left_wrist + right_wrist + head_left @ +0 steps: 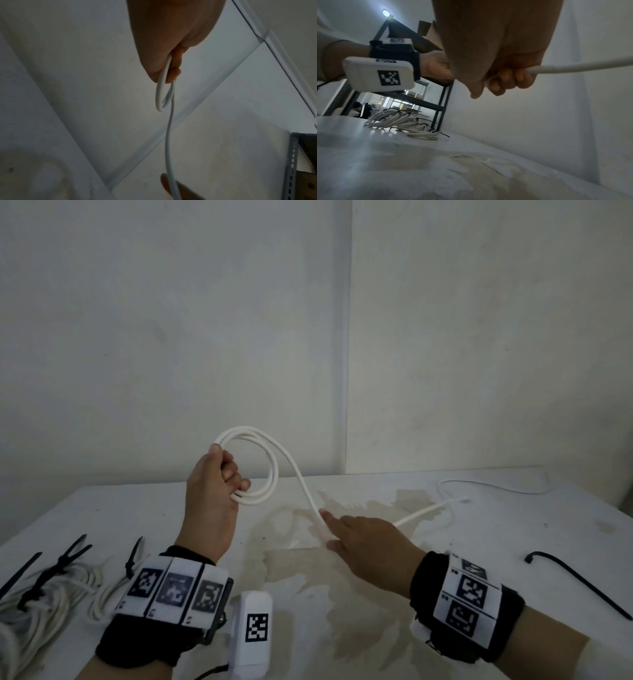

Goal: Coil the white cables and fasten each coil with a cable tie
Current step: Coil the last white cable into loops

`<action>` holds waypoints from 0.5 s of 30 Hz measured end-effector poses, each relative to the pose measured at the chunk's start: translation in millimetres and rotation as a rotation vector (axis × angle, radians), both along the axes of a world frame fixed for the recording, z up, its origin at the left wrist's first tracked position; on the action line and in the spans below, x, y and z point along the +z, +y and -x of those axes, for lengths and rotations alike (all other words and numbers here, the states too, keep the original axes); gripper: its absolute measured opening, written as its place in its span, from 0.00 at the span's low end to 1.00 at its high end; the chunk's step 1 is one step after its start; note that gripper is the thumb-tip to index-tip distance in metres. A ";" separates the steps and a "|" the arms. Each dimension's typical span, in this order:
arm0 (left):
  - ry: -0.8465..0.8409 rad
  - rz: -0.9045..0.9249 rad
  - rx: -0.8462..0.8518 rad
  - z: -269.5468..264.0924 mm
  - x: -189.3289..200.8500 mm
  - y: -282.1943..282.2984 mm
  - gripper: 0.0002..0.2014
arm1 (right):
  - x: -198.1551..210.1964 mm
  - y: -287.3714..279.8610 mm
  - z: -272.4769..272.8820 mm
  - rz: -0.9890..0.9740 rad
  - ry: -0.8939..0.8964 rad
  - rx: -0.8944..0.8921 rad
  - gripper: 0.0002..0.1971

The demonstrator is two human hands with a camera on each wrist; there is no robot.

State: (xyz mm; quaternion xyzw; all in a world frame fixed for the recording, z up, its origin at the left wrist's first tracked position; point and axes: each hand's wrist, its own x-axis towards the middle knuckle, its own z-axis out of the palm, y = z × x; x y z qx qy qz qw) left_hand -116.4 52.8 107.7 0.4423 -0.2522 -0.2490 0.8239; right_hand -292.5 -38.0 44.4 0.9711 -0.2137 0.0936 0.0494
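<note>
My left hand is raised above the table and grips a coil of white cable with a few loops; in the left wrist view the loops hang from its curled fingers. From the coil the loose cable runs down to my right hand, whose fingers are curled round the cable. Past that hand the tail lies on the table toward the far right. A black cable tie lies at the right.
Several tied white coils with black ties lie at the table's left, also in the right wrist view as coils. The white table has a stained patch in the middle. A thin white wire lies at the back right. A wall stands close behind.
</note>
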 end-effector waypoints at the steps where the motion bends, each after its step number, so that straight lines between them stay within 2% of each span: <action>1: -0.014 -0.002 0.000 1.3 0.9 -0.9 0.17 | 2.5 3.4 -2.0 0.020 0.061 -0.013 0.28; 3: -0.035 -0.005 0.005 1.6 2.8 -1.4 0.16 | 5.3 3.7 -6.4 0.037 0.021 -0.048 0.27; 5: -0.034 -0.006 0.020 -0.9 3.3 -0.1 0.16 | 9.7 -1.8 -7.2 0.138 -0.192 -0.035 0.16; 7: -0.029 -0.008 0.040 -4.1 3.3 2.1 0.16 | 11.8 -5.5 -8.0 0.237 -0.313 -0.057 0.08; 10: -0.039 -0.019 0.044 -3.9 3.0 3.4 0.16 | 6.8 -13.1 -12.2 0.348 -0.330 0.003 0.10; 12: -0.064 -0.029 0.030 0.6 1.6 1.6 0.16 | 3.5 -11.0 -16.3 0.380 -0.322 0.111 0.12; 15: -0.155 -0.076 0.021 13.5 -4.5 -3.2 0.16 | 1.1 -2.7 -24.2 0.348 -0.332 0.264 0.11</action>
